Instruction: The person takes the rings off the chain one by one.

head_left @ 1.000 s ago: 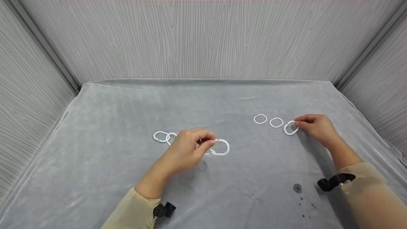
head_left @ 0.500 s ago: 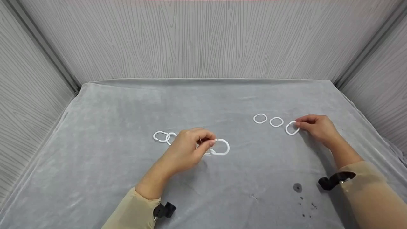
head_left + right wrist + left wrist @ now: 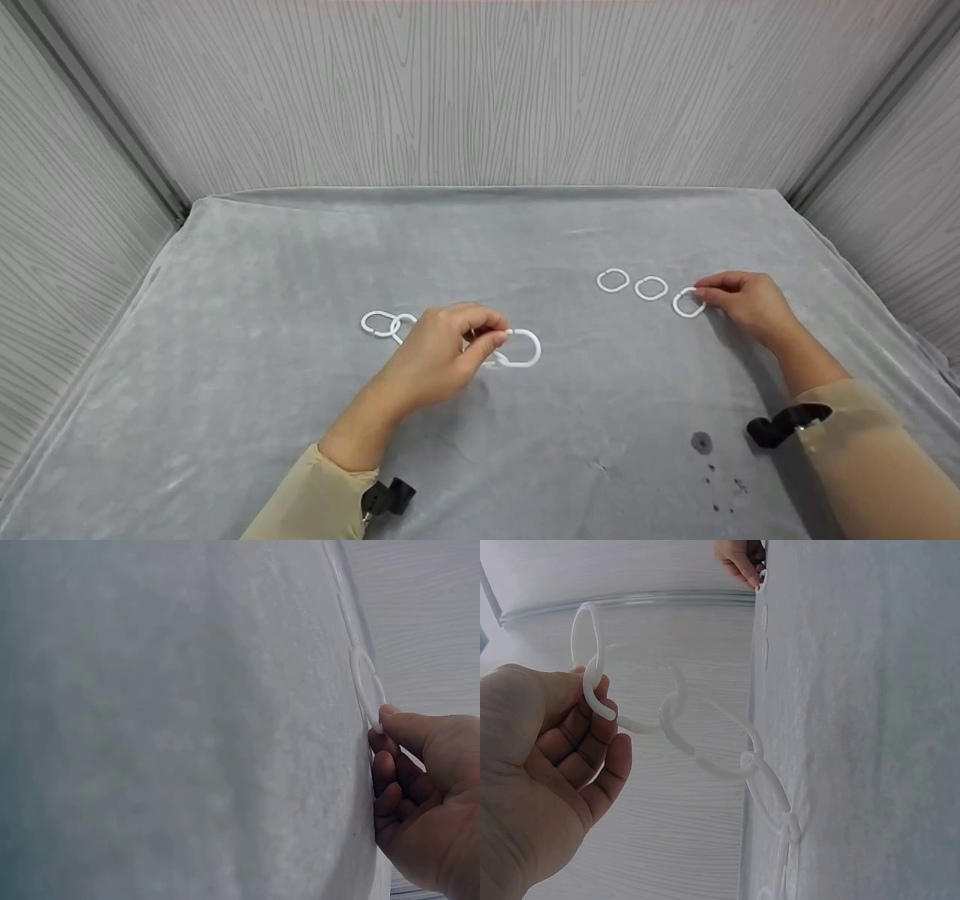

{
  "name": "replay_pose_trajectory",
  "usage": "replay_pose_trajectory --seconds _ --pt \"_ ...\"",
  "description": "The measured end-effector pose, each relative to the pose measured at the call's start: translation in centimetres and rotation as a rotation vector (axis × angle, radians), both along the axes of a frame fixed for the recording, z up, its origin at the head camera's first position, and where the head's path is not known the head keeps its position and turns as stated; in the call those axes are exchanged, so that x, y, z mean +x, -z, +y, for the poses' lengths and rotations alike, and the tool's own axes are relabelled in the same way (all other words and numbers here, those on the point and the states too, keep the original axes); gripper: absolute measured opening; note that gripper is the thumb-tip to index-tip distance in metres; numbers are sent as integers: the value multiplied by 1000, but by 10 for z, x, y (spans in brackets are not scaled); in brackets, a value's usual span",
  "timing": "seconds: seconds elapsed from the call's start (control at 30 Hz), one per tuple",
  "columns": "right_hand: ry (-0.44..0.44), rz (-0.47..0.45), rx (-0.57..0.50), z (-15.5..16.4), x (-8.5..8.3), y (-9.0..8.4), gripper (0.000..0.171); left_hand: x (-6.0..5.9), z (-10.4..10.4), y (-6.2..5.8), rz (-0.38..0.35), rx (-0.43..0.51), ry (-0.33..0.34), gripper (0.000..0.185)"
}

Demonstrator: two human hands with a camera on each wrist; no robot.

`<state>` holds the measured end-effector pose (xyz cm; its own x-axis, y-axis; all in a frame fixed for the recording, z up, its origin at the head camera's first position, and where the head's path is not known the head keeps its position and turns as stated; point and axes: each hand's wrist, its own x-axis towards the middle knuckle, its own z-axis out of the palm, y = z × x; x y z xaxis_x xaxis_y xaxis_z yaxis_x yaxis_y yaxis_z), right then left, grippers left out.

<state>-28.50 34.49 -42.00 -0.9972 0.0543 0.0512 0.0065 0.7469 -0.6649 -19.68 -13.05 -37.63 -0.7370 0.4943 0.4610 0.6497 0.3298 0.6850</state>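
My left hand point(image 3: 442, 352) pinches a chain of white plastic C-shaped links point(image 3: 673, 709) close to its right end, holding that end up off the cloth. An end link point(image 3: 529, 349) sticks out to the right of the fingertips, and the hand hides the chain's middle in the head view. Two joined links point(image 3: 381, 322) show to the left of the hand, lying on the cloth. Over on the right, my right hand point(image 3: 746, 300) pinches the edge of a single white link point(image 3: 677, 306) between thumb and forefinger. That link tilts slightly up at the cloth.
Two loose white links point(image 3: 613, 280) point(image 3: 651, 289) lie on the grey cloth point(image 3: 480, 247), just left of the one in my right hand. Wood-grain panels point(image 3: 480, 97) stand behind and at both sides. Dark spots point(image 3: 702, 442) mark the cloth at front right.
The link in my right hand has shifted very slightly to the right, away from the two loose links. My left hand and the chain have stayed in place.
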Motion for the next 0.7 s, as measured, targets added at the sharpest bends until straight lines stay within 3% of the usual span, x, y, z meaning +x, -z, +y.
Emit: replay_pose_trajectory --seconds 0.17,0.37,0.7 --pt "4 5 1 2 0 0 32 0 0 -1 -4 5 5 8" --pt "17 70 -87 0 4 -2 36 0 1 1 -2 10 11 8" --pt "-89 231 -314 -63 21 -36 31 -1 0 3 2 18 -10 9"
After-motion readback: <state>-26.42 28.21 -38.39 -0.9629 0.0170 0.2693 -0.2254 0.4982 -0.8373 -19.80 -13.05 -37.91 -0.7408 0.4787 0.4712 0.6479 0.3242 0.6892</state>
